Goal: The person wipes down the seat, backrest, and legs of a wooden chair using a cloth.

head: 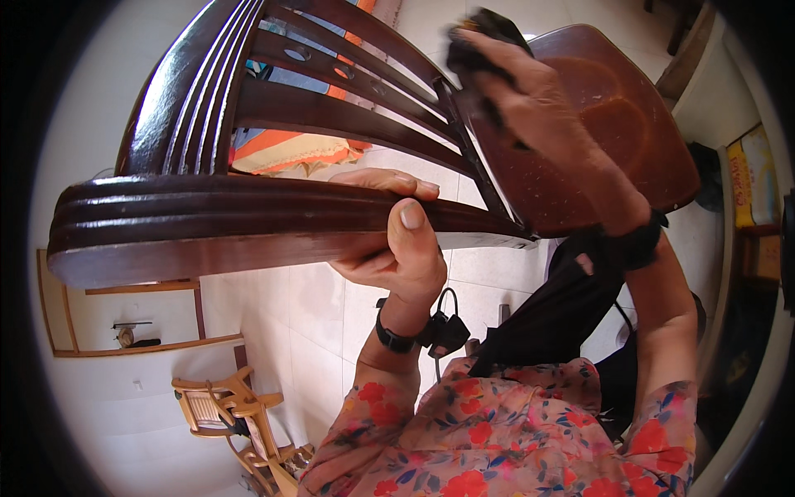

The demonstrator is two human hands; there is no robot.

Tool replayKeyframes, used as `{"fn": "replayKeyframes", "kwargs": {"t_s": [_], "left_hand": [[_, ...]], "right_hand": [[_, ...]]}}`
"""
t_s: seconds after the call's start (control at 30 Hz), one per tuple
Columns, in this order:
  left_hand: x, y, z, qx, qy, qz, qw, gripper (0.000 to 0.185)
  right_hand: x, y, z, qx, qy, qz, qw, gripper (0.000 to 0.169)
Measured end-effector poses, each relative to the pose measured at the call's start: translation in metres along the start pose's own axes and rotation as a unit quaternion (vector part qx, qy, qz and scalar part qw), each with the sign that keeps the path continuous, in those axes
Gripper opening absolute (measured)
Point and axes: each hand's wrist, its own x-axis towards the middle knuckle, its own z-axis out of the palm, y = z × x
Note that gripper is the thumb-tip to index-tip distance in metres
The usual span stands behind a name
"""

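Observation:
A dark brown, glossy wooden chair fills the upper view, its slatted backrest [348, 115] reaching left and its seat [627, 143] at the right. Pale ring-shaped marks and small specks show on the seat. My left hand [413, 242] grips the grooved side post [248, 202] of the backrest, thumb on the near side and fingers behind. My right hand [528, 99] holds a black item [487, 40], perhaps a cloth, over the seat's edge near the backrest. Blur hides what it is exactly and whether it touches the wood.
A light wooden chair [230, 404] stands at lower left by the white wall. A black plug-like device with a cord [448, 335] hangs by my left wrist. Orange and cream fabric [298, 152] lies beyond the slats. A shelf with a yellow package [751, 177] is at right.

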Motion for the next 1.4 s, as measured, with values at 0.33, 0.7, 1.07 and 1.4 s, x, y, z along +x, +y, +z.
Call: {"fn": "replayKeyframes", "kwargs": {"t_s": [0.33,0.7,1.07,1.4], "left_hand": [[0.000,-0.007,-0.010,-0.037,-0.046,0.019,0.998,0.034],[0.006,-0.005,-0.015,-0.023,-0.078,0.018,0.997,0.041],[0.005,-0.011,-0.021,-0.025,-0.141,0.033,0.989,0.049],[0.007,-0.013,-0.018,-0.025,-0.140,0.051,0.989,0.048]], "right_hand": [[-0.011,0.020,0.050,-0.097,-0.216,0.043,0.971,0.039],[0.111,0.048,0.070,-0.033,-0.022,-0.049,0.998,0.046],[0.134,0.065,0.118,-0.153,-0.075,-0.060,0.984,0.077],[0.046,0.163,0.055,-0.167,-0.250,0.109,0.947,0.054]]}}
